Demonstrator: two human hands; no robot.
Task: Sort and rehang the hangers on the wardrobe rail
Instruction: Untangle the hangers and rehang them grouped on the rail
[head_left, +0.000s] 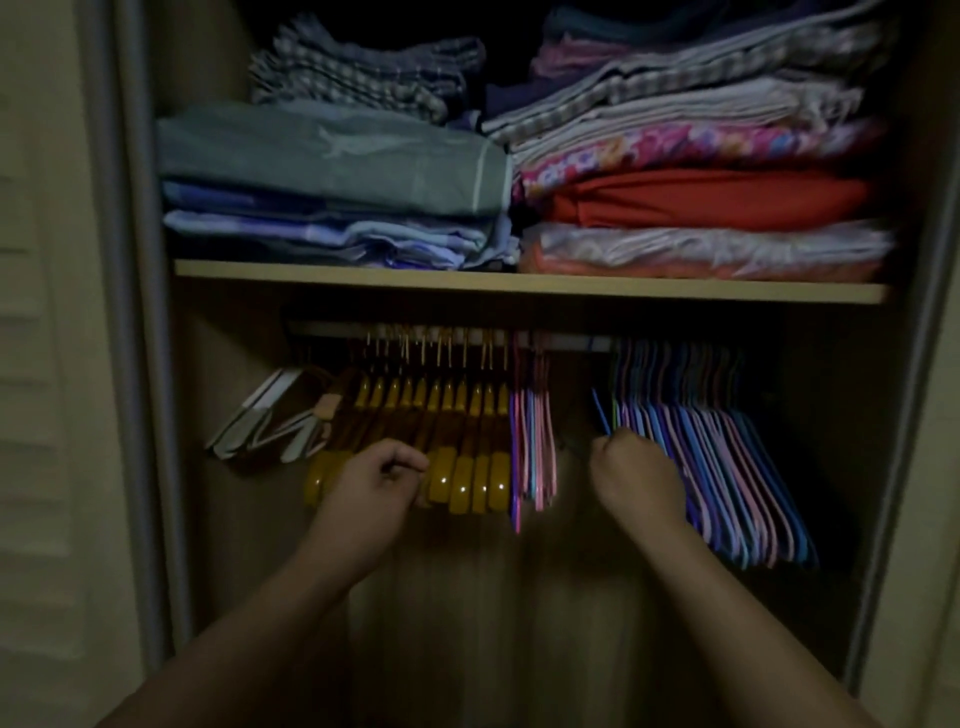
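From the head view, your left hand (376, 480) curls against the glossy yellow wooden hangers (457, 441) bunched left on the pale wardrobe rail (571, 342); whether it grips one, you cannot tell. Your right hand (636, 475) pinches a thin blue plastic hanger (601, 413) beside the right-hand pink-and-blue bundle (727, 467). Expect wood stiff and heavier, plastic light and tangle-prone: hold near the hook neck.

Both arms reach forward, left hand (375, 480) and right hand (636, 475) fisted.
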